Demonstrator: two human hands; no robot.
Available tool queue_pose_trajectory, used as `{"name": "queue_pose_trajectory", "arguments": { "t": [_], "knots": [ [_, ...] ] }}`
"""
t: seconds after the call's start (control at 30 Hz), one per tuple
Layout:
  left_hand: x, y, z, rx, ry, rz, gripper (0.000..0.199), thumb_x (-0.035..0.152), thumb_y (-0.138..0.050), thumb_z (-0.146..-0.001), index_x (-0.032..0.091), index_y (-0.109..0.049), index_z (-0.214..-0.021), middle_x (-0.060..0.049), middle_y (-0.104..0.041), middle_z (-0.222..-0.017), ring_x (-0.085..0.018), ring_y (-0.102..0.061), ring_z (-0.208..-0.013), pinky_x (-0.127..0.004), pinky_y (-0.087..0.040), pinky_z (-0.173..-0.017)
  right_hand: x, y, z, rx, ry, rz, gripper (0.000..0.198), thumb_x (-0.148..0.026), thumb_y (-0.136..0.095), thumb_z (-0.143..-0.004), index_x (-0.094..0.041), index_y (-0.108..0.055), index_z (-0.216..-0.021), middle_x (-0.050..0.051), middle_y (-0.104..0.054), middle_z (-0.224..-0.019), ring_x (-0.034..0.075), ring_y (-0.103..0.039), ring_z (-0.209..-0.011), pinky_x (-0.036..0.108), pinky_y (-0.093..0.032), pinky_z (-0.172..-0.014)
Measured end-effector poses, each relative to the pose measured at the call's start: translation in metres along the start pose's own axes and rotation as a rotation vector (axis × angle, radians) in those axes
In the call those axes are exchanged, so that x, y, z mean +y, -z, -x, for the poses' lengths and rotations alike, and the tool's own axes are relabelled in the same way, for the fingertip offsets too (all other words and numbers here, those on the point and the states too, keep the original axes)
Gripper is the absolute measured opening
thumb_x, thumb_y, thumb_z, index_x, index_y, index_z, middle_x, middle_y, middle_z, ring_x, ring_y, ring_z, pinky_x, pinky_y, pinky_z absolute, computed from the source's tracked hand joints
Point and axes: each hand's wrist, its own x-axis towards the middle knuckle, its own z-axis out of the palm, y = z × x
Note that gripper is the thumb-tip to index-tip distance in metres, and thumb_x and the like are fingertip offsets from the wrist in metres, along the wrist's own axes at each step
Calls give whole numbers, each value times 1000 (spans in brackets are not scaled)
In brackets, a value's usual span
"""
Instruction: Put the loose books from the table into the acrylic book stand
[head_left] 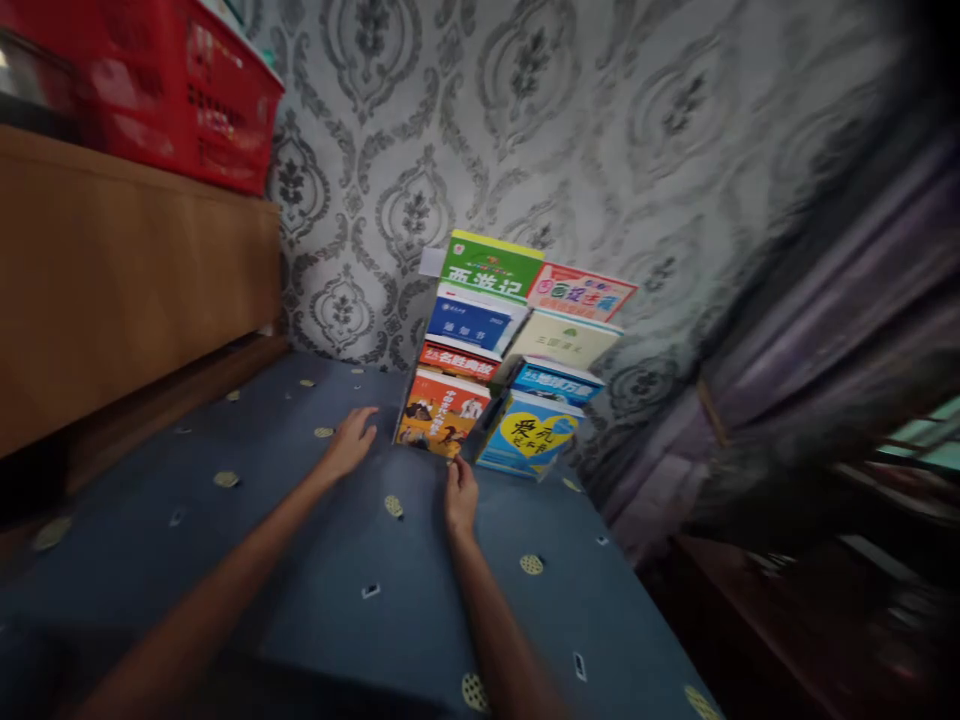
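Observation:
Books stand in two stepped columns against the wall on a blue, pineapple-patterned surface. At the front of the left column is an orange book with drawn figures on its cover. Behind it rise a red book, a blue book and a green book. My right hand is closed at the orange book's lower edge, its fingertips against it. My left hand is to the left of the books, apart from them, fingers stretched out and holding nothing. Whatever supports the books is mostly hidden.
The right column holds a blue book with a yellow heart, another blue book, a cream book and a pink book. A red basket sits on a wooden cabinet at left. A curtain hangs at right.

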Motion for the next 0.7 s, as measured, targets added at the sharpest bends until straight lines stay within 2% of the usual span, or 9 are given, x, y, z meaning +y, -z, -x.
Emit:
{"name": "queue_pose_trajectory", "arguments": {
  "t": [0.13,0.23,0.3,0.43,0.53,0.57,0.63,0.7],
  "knots": [
    [-21,56,60,79,114,-270,33,19,-50,-86,16,-62,-117,-14,-62,-128,-26,-54,-126,-46,-41,-110,3,0,2,-54,-18,-32,60,-50,-42,-78,-8,-65,-114,21,-69,-117,30,-64,-111,43,-47,-98],
    [-33,111,97,189,210,-464,35,18,-45,-88,10,-59,-119,-23,-49,-143,-35,-36,-142,-56,-28,-116,3,-2,7,-92,-20,-50,57,-49,-43,-78,-12,-65,-116,18,-70,-117,29,-63,-112,42,-46,-99],
    [-36,148,117,269,256,-585,34,17,-43,-88,9,-59,-117,-24,-46,-145,-37,-29,-145,-59,-20,-118,-1,-4,11,-116,-11,-53,56,-47,-44,-77,-11,-65,-114,19,-70,-116,30,-63,-111,43,-46,-99],
    [-27,206,150,407,321,-712,30,22,-42,-89,12,-56,-114,-21,-48,-145,-42,-27,-145,-70,-18,-112,-11,-5,19,-156,18,-40,53,-43,-45,-77,-9,-66,-111,22,-70,-114,32,-64,-107,47,-46,-97],
    [-16,230,169,475,452,-876,30,38,-46,-91,19,-52,-115,-13,-44,-150,-40,-30,-143,-69,-20,-111,-16,-4,22,-183,35,-26,48,-39,-47,-78,-10,-67,-111,18,-72,-110,30,-66,-102,44,-48,-94],
    [-13,236,173,449,496,-900,32,44,-44,-93,23,-50,-117,-10,-40,-153,-38,-30,-143,-68,-22,-111,-17,-4,23,-191,38,-21,46,-37,-48,-79,-12,-68,-111,16,-73,-108,28,-67,-100,42,-49,-94],
    [-8,243,178,446,606,-887,39,53,-40,-92,27,-46,-120,-8,-31,-159,-40,-29,-143,-68,-23,-110,-18,-5,24,-203,39,-12,42,-34,-49,-80,-14,-69,-111,13,-74,-106,26,-67,-99,39,-50,-93],
    [-5,247,177,408,730,-749,50,61,-37,-90,30,-40,-129,-9,-23,-162,-44,-16,-146,-72,-15,-109,-19,-5,25,-210,36,-1,40,-31,-50,-81,-15,-69,-113,12,-74,-106,25,-68,-99,38,-50,-93]
  ]
}}
